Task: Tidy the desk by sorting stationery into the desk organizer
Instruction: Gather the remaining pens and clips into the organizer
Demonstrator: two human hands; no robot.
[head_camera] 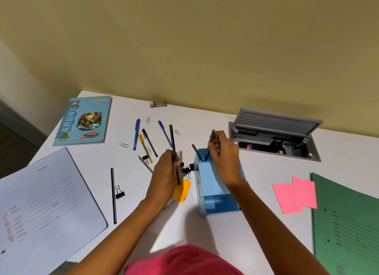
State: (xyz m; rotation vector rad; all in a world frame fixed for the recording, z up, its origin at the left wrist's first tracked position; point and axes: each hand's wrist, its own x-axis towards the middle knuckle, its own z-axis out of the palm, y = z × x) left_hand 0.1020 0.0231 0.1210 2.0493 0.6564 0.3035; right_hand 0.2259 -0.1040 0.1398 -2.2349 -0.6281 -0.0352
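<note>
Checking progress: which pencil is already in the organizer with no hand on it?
The dark pencil leaning leftward in the light blue desk organizer; the right hand holds the one beside it, the left hand grips another.

- Wall [184,38]: plain, matt, olive-yellow; it fills the upper half of the view and meets the far edge of the table.
- Table [266,168]: smooth white top, with a rounded far-left corner set against the wall.
- Cable box [314,151]: grey and rectangular, recessed into the table top at the right, near the wall; the interior is dark.
- Lid [276,121]: grey, hinged along the far side of the cable box, standing open and tilted.
- Left margin: paler wall section [14,69] above a dim, dark area [12,151] below table level; detail unclear.
- Light: soft and even, casting faint shadows on the table and on the wall base.
</note>
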